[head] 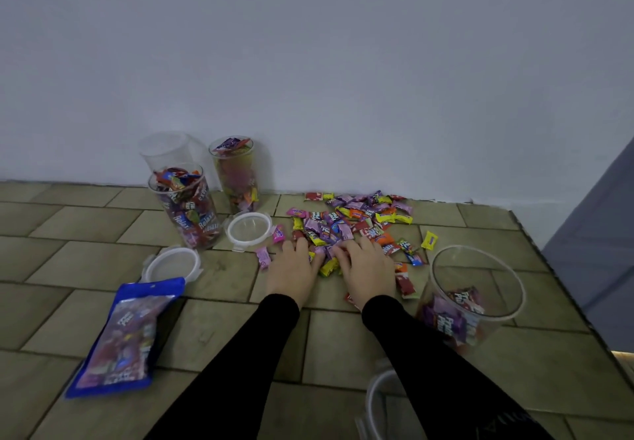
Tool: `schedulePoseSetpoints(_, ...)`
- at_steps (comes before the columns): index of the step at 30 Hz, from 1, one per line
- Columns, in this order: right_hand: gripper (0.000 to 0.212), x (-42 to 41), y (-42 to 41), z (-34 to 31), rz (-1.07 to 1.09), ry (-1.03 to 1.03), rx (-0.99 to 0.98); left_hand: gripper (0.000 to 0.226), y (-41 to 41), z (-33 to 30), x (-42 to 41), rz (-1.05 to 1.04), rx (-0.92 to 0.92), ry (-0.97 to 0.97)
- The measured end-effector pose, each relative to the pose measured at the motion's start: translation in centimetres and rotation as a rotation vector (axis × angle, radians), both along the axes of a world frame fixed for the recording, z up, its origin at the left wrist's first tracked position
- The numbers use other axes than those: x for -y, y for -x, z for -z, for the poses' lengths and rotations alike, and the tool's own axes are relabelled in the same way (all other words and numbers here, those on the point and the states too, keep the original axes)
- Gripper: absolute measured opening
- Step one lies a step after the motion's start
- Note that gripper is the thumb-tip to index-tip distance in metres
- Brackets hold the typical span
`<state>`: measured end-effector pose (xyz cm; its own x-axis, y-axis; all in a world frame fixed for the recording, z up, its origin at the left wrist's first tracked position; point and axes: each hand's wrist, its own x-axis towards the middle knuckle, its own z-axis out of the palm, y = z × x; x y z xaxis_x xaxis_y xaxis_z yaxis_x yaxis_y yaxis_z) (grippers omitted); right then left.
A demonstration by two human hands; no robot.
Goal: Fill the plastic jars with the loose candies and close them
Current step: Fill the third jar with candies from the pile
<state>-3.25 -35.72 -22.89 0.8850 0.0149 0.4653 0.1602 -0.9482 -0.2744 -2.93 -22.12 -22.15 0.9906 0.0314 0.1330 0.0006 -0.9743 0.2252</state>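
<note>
A pile of loose wrapped candies (pixel 356 220) lies on the tiled surface near the wall. My left hand (pixel 295 268) and my right hand (pixel 367 268) rest side by side on the pile's near edge, fingers curled over candies between them. At the right stands an open clear jar (pixel 477 295) with a few candies at its bottom. Two full open jars (pixel 188 206) (pixel 236 172) stand at the back left, with an empty jar (pixel 164 148) behind them. Two clear lids (pixel 249 228) (pixel 173 264) lie flat near those jars.
A blue candy bag (pixel 127 336) lies at the front left. Another clear lid (pixel 377 402) shows partly under my right sleeve. The wall runs along the back, and the tiled surface ends in an edge (pixel 566 285) at the right.
</note>
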Motion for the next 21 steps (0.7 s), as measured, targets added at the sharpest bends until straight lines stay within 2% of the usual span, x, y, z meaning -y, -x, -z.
schedulePoseSetpoints(2,0.046,-0.1,-0.2,-0.2,0.000,0.030,0.004,0.042,0.1,0.1,-0.1,-0.003,0.007,0.030)
schedulePoseSetpoints(5,0.047,-0.4,-0.2,-0.9,0.047,0.023,0.022,0.040,0.5,0.0,-0.2,-0.006,0.020,0.089)
schedulePoseSetpoints(10,0.048,-0.5,-0.1,-1.1,0.044,0.021,0.066,0.037,1.4,-0.7,-0.4,0.001,0.028,0.352)
schedulePoseSetpoints(17,0.050,-1.3,0.7,-3.1,-0.030,-0.008,0.089,0.025,3.3,-1.8,0.3,-0.093,0.189,0.690)
schedulePoseSetpoints(21,0.048,-1.6,1.6,-5.0,-0.080,0.176,0.084,0.017,4.1,-2.8,0.7,-0.103,0.263,0.857)
